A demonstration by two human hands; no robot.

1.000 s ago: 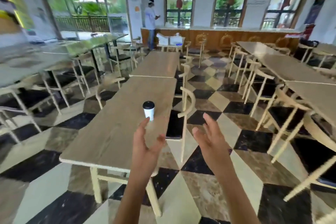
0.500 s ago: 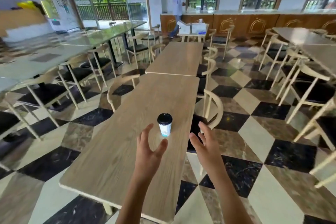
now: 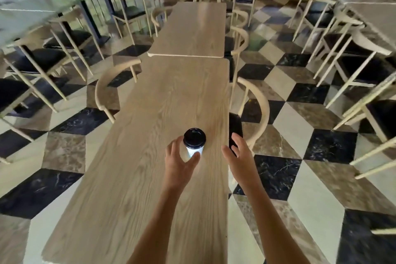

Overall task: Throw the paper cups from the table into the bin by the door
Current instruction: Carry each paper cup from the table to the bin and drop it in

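One paper cup (image 3: 194, 142) is standing upright, long axis vertical, near the bench's (image 3: 128, 178) right edge. Left hand (image 3: 179, 164) is curling open around its near side (thumb seemingly touching), nearer than the open, empty right hand (image 3: 237, 154) hovering beside.

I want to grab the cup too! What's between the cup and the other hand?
Only bare wooden table, seen in the head view. The right hand hovers open; the left hand curls around the cup.

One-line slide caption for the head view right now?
Left hand curls around a lidded paper cup on the wooden table; right hand open beside it.
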